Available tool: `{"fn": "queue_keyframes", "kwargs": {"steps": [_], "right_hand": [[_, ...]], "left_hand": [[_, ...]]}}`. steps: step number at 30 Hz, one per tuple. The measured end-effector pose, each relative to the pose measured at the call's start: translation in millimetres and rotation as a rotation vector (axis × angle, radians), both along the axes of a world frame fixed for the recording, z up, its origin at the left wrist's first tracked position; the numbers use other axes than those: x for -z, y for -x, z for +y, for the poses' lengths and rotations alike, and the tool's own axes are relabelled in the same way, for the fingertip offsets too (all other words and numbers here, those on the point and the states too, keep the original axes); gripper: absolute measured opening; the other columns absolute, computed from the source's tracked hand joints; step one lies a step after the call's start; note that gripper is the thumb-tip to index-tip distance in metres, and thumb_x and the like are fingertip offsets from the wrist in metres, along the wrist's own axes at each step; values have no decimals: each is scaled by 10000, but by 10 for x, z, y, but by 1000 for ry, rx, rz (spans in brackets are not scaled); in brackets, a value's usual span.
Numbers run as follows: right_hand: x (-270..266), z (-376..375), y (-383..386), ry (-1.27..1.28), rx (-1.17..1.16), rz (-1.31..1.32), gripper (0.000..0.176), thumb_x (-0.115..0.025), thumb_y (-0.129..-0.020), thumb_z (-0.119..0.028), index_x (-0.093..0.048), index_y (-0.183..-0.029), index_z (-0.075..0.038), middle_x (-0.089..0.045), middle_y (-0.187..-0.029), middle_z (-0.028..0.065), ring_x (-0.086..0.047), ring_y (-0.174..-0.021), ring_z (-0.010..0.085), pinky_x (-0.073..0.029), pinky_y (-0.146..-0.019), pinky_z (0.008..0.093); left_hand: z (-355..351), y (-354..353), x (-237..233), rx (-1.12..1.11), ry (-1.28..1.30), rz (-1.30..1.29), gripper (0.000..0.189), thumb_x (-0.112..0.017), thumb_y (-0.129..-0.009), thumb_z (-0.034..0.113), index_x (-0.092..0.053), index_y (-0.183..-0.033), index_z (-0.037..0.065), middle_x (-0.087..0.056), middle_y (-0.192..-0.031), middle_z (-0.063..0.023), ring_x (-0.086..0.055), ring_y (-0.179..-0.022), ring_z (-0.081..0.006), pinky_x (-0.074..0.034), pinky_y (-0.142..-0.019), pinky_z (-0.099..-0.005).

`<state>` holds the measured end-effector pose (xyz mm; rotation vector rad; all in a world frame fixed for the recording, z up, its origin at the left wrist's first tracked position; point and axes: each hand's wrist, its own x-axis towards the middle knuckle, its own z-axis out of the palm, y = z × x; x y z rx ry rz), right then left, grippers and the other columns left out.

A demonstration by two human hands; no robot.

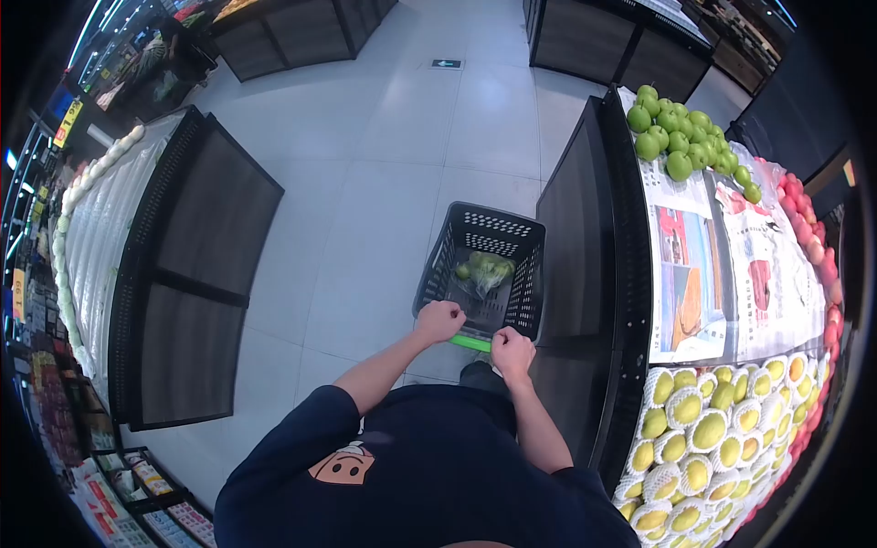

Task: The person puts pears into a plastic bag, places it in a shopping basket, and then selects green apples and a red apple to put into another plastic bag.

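In front of my body is a dark grey shopping basket [498, 219] with perforated walls. A bright green handle [471, 343] runs along its near side. My left hand [439, 321] is closed at the left end of that handle. At the right end, my right hand [512, 353] is closed around it as well. Down inside the basket lies a clear plastic bag [491, 270] with green fruit in it.
On the right, a dark display stand [630, 265] carries green apples [678, 137], yellow-green pears in foam nets [708, 429] and red fruit [808, 228]. Another dark stand [196, 247] stands on the left. Pale tiled floor [365, 183] stretches ahead between them toward further stands.
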<state>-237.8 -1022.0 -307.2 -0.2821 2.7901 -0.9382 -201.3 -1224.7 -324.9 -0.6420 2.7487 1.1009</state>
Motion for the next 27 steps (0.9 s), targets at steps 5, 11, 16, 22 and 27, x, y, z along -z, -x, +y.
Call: {"fn": "queue_keyframes", "kwargs": {"steps": [5, 11, 16, 22, 27], "right_hand": [[-84, -132, 509, -16, -100, -80, 220, -577, -823, -256, -761, -841, -137, -707, -772, 193, -692, -771, 409, -544, -754, 510], [-79, -247, 990, 1, -135, -100, 236, -556, -844, -263, -759, -854, -142, -708, -771, 189, -693, -771, 412, -539, -739, 514], [35, -373, 1378, 33, -140, -80, 228, -555, -846, -268, -747, -857, -147, -712, -768, 182, -694, -759, 409, -538, -736, 518], [122, -553, 1861, 44, -140, -88, 208, -565, -832, -258, -732, -841, -134, -714, -758, 171, -698, -738, 392, -552, -731, 506], [156, -736, 2257, 47, -95, -94, 190, -577, -808, -243, -737, -832, -143, -708, -734, 157, -699, -733, 371, -549, -732, 495]], "left_hand": [[71, 417, -238, -132, 75, -33, 330, -638, -839, 384, -760, -815, 79, -727, -803, -159, -710, -798, -360, -573, -769, -460], [-133, 931, -28, -116, 28, -27, 344, -634, -843, 387, -749, -816, 64, -732, -822, -150, -707, -796, -361, -567, -777, -463], [-248, 1324, -69, -128, 14, -40, 316, -635, -839, 358, -748, -797, 66, -723, -792, -158, -704, -792, -362, -562, -780, -460], [-448, 1809, 40, -134, -22, -92, 296, -638, -832, 336, -760, -839, 66, -728, -819, -159, -705, -823, -363, -561, -794, -455], [-648, 2232, 108, -65, -52, -119, 329, -635, -842, 355, -759, -863, 51, -727, -830, -166, -708, -849, -357, -557, -800, -446]]}}
